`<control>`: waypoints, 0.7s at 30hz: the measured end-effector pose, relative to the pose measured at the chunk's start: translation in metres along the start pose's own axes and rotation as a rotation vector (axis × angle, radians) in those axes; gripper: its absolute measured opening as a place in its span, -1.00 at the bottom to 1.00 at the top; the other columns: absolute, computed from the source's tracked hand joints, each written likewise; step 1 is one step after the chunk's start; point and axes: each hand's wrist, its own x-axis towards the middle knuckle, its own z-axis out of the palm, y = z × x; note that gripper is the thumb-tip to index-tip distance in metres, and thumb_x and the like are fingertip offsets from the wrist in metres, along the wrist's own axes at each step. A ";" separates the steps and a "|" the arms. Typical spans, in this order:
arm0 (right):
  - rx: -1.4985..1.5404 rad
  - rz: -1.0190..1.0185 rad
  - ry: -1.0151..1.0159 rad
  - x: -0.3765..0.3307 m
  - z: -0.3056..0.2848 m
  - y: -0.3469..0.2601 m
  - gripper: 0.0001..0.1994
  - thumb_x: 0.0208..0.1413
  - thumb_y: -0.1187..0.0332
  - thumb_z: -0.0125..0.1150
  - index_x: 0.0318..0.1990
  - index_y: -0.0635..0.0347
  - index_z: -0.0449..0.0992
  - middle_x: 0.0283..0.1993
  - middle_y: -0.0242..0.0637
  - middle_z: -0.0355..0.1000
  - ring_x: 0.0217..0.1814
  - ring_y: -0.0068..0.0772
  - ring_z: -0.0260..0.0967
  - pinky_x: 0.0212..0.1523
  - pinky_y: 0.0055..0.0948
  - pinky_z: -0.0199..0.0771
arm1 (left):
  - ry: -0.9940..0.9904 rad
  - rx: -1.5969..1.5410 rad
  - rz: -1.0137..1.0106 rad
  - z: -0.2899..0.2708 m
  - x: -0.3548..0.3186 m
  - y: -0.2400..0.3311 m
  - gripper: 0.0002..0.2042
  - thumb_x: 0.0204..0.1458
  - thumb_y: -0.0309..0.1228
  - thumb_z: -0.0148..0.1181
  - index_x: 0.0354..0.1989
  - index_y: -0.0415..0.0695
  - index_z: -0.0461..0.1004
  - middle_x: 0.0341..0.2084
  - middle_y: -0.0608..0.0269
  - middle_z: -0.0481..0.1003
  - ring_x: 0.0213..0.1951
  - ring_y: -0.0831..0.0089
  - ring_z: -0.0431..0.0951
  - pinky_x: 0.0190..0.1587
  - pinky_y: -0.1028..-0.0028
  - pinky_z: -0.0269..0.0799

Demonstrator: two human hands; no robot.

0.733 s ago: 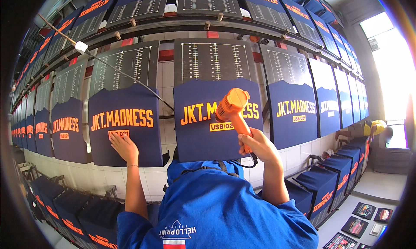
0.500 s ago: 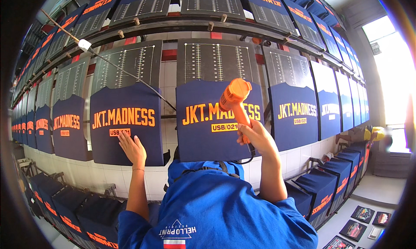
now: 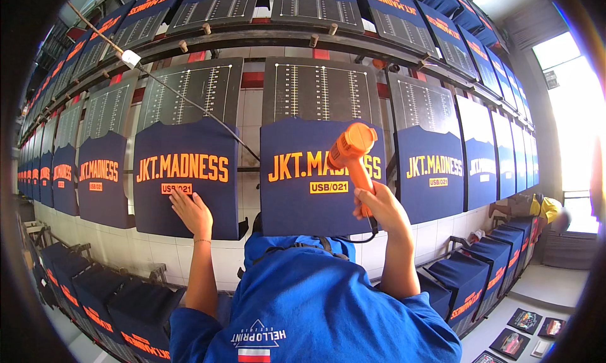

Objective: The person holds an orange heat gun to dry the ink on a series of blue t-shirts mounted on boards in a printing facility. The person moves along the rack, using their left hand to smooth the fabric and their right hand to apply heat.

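My right hand point(image 3: 385, 208) is closed around the handle of an orange hair dryer point(image 3: 353, 148), its dark cord hanging below. The dryer is over the navy shirt point(image 3: 303, 214) in front of me, hiding part of its orange lettering. That shirt lies on a dark board point(image 3: 322, 91) marked with pale scale lines. To the left, my left hand point(image 3: 194, 214) has its fingers outstretched at the small orange label print of another navy shirt point(image 3: 218, 202). The fingertips seem to rest on that print, covering its lower edge.
More printed shirts on boards run left and right, such as this one point(image 3: 432, 154). A thin rod point(image 3: 183, 98) with a white piece slants across the left. Behind are further shirt-covered boards point(image 3: 464, 274). At far right is a person in yellow point(image 3: 549, 211).
The hair dryer has shifted slightly right and nearer to me in my right hand. My left hand stays at the same print. The whole view has moved a little.
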 end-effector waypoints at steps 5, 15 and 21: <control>0.007 0.029 -0.020 -0.015 -0.002 0.006 -0.74 0.24 0.28 0.17 -0.20 0.36 0.42 -0.39 -0.34 0.40 -0.47 -0.54 0.47 -0.45 -0.55 0.53 | 0.101 -0.193 0.302 -0.004 0.009 0.053 -0.40 0.29 -0.26 -0.05 0.40 -0.38 0.05 0.41 -0.23 0.02 0.44 -0.15 -0.02 0.44 -0.01 -0.10; 0.033 -0.007 -0.139 -0.013 -0.001 0.008 -0.72 0.24 0.27 0.18 -0.15 0.36 0.41 -0.38 -0.34 0.41 -0.46 -0.55 0.48 -0.43 -0.56 0.54 | 0.048 -1.256 -0.452 0.011 0.193 0.190 -0.54 0.20 -0.25 0.10 0.16 -0.32 0.29 0.02 -0.10 0.42 -0.09 0.24 0.54 -0.05 0.31 0.44; -0.038 -0.013 -0.142 -0.009 0.003 0.006 -0.71 0.25 0.25 0.18 -0.16 0.37 0.43 -0.40 -0.34 0.41 -0.45 -0.54 0.49 -0.41 -0.54 0.55 | -0.276 -1.577 -0.424 -0.023 0.156 0.196 -0.73 0.25 -0.19 0.06 -0.34 -0.14 0.41 -0.66 0.44 0.31 -0.70 0.65 0.24 -0.68 0.60 0.13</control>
